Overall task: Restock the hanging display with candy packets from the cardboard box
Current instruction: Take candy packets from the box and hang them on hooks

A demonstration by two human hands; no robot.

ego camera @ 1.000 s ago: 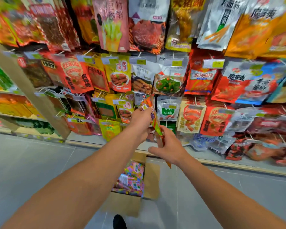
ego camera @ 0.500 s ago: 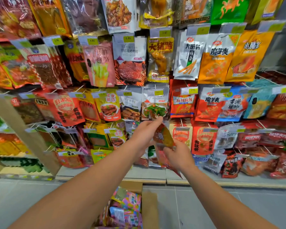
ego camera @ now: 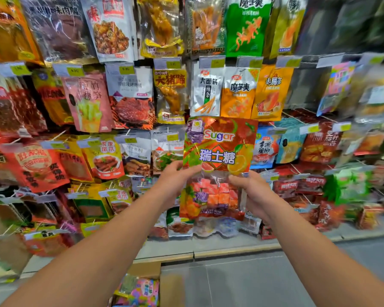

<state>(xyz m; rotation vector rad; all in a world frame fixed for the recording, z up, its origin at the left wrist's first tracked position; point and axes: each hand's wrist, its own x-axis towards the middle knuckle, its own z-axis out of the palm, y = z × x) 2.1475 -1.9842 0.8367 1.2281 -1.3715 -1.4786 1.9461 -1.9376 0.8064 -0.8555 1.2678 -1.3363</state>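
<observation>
At the far left of the hanging display (ego camera: 129,100), rows of snack bags already hung from their hooks, price tags above them, and we could not tell from this view which hook was short of stock. Moving toward the middle, our left hand (ego camera: 175,180) held the left edge of the candy packet (ego camera: 217,165), fingers behind it and thumb in front, while our right hand (ego camera: 251,191) pinched its right edge, so the hands stood apart with the packet stretched flat and upright between them, its printed face toward us. It was raised in front of the middle rows, close to the hooks but not yet hung on one. Below, near the bottom edge, the cardboard box (ego camera: 146,284) sat on the floor with more bright packets visible inside. We judged the job only partly done: this packet still needed threading onto a hook, and the box was far from emptied.
</observation>
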